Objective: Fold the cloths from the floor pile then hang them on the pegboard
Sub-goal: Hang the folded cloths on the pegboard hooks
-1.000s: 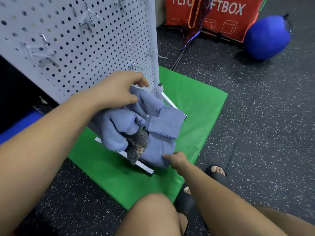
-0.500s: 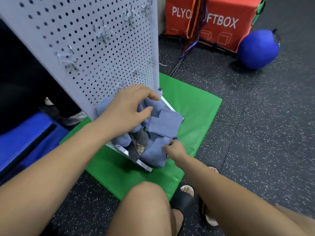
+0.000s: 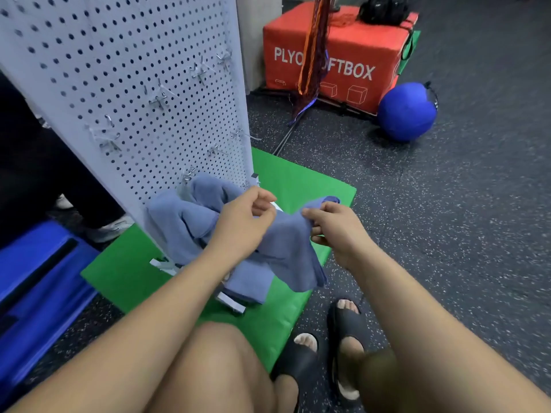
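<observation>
A white pegboard [image 3: 119, 70] with several metal hooks [image 3: 159, 99] stands on a green mat [image 3: 298, 180]. Blue-grey cloths [image 3: 185, 225] lie bunched in a pile against its base. One blue-grey cloth [image 3: 286, 248] is lifted off the pile and hangs between my hands. My left hand [image 3: 244, 225] has its fingers curled round the cloth's left part. My right hand [image 3: 331, 228] pinches its upper right corner. The lower end of the cloth droops over the pile and the pegboard's white foot [image 3: 232, 302].
A red plyo soft box [image 3: 343, 55] and a blue ball [image 3: 407, 111] stand at the back right on dark speckled floor. A blue mat [image 3: 38, 278] lies at the left. Someone's shoe [image 3: 110, 229] shows behind the pegboard. My sandalled feet [image 3: 348, 332] are beside the green mat.
My right hand rose from the pile's lower edge and lifted one cloth up to the right. My left hand came off the pile's top and took hold of the same cloth.
</observation>
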